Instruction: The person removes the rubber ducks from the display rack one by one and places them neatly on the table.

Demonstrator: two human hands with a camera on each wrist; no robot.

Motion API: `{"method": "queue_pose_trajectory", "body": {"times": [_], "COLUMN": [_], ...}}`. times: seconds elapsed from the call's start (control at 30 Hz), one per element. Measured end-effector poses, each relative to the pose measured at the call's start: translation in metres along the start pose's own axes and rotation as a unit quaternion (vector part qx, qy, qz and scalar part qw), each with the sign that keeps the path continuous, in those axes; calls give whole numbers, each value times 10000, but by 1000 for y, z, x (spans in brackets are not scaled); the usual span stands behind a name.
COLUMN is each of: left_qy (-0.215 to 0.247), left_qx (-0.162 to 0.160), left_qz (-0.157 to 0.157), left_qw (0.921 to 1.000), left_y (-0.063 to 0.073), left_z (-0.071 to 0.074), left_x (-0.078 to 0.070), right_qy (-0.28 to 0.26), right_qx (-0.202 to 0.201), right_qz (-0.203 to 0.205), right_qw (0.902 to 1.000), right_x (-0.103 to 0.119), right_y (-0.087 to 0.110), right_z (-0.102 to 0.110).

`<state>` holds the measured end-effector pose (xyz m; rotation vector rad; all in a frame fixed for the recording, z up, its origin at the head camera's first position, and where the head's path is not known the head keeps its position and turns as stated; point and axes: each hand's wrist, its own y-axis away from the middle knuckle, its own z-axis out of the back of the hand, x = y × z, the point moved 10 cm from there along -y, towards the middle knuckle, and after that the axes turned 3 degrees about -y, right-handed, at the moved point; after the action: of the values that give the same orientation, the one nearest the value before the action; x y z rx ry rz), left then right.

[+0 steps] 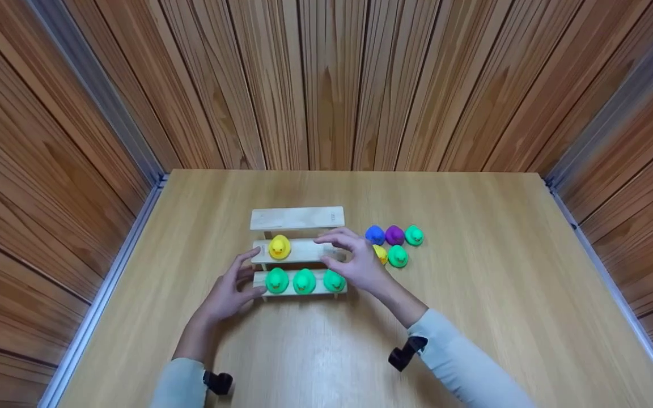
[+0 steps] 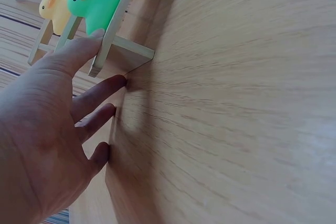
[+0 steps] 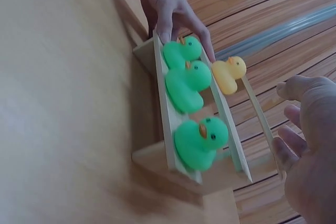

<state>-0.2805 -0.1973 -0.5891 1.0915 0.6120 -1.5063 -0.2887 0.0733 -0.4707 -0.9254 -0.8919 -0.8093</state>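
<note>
Right hand (image 1: 362, 267), which I see empty, thumb and fingers parted, is at the middle shelf (image 1: 305, 250), right of the yellow duck (image 1: 279, 247).

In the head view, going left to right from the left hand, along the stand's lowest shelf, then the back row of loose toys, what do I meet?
Left hand → left green toy duck → middle green toy duck → right green toy duck → blue toy duck → purple toy duck → loose green toy duck.
</note>
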Motion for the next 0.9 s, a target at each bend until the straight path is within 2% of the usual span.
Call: {"method": "queue_pose_trajectory", "body": {"times": [0.23, 0.53, 0.9], "left_qy": [80, 115, 5], "left_qx": [44, 133, 89], "left_qz": [80, 14, -46], "left_qw": [9999, 9998, 10000], "left_y": [-1, -1, 1], "left_z": [0, -1, 1], "left_x": [4, 4, 2], "right_qy": [-182, -226, -447], "right_qx": [167, 164, 197], "right_qz": [-4, 24, -302], "right_qw": [9997, 9996, 9983], "right_x": [3, 1, -8], "right_y": [-6, -18, -32], "right_z": [-24, -44, -65]}}
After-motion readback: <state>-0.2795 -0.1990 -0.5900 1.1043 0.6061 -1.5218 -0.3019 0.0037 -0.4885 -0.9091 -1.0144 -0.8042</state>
